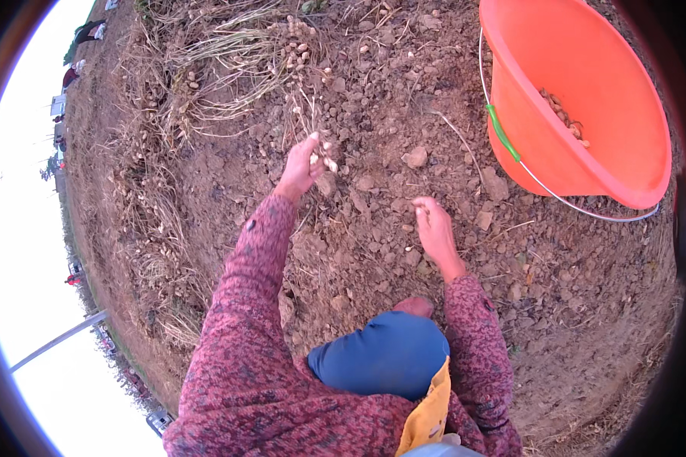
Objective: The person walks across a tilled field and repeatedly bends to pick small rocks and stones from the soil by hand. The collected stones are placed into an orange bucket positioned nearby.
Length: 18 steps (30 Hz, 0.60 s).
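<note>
My left hand [304, 165] grips a small dried peanut plant, with pale peanut pods [324, 160] hanging beside the fingers. My right hand [431, 220] is held low over the soil with thumb and fingers drawn together; whether anything small is between them cannot be told. At the upper right a large orange plastic bucket [611, 74] leans towards me, some peanuts [563, 114] lying inside it. Its wire handle, with a green grip [502, 134], hangs down on the near side. Beyond my left hand lie pulled peanut plants [234, 68] with pods on them.
A row of dried peanut plants [154, 200] runs along the left. Clods and stones [416, 157] dot the brown soil. My bent knee in blue trousers [383, 354] is below my hands. Several people and vehicles are far off at the left edge, near a pole [60, 341].
</note>
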Motion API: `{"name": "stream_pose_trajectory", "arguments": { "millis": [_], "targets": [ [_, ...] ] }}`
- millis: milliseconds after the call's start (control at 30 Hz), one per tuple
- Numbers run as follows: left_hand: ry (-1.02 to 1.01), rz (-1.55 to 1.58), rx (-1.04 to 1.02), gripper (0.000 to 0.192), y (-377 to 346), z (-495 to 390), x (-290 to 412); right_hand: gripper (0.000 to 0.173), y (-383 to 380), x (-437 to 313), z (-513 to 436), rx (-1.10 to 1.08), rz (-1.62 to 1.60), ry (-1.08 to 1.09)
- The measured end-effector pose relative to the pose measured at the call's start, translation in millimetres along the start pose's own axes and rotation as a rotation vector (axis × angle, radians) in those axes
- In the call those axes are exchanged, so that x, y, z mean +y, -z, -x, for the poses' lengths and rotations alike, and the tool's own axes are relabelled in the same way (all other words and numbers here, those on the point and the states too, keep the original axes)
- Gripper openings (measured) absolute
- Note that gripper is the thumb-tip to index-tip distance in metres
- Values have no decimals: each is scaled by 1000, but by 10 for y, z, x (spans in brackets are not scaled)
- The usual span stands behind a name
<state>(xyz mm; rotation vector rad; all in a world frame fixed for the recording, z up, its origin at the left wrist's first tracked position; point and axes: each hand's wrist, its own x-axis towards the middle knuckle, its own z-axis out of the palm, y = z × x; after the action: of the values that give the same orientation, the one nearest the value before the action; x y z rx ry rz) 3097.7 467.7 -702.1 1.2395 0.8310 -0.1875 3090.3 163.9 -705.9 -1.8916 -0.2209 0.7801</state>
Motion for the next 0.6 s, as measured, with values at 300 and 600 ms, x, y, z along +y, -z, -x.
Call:
{"name": "stream_pose_trajectory", "arguments": {
  "millis": [300, 600],
  "targets": [
    [71, 316, -156, 27, -1054, 844, -623, 82, -363, -426, -116, 15, -275, 60],
    [150, 409, 78, 32, -1555, 1093, -815, 43, -273, -82, 229, 296, -326, 214]
  ]
}}
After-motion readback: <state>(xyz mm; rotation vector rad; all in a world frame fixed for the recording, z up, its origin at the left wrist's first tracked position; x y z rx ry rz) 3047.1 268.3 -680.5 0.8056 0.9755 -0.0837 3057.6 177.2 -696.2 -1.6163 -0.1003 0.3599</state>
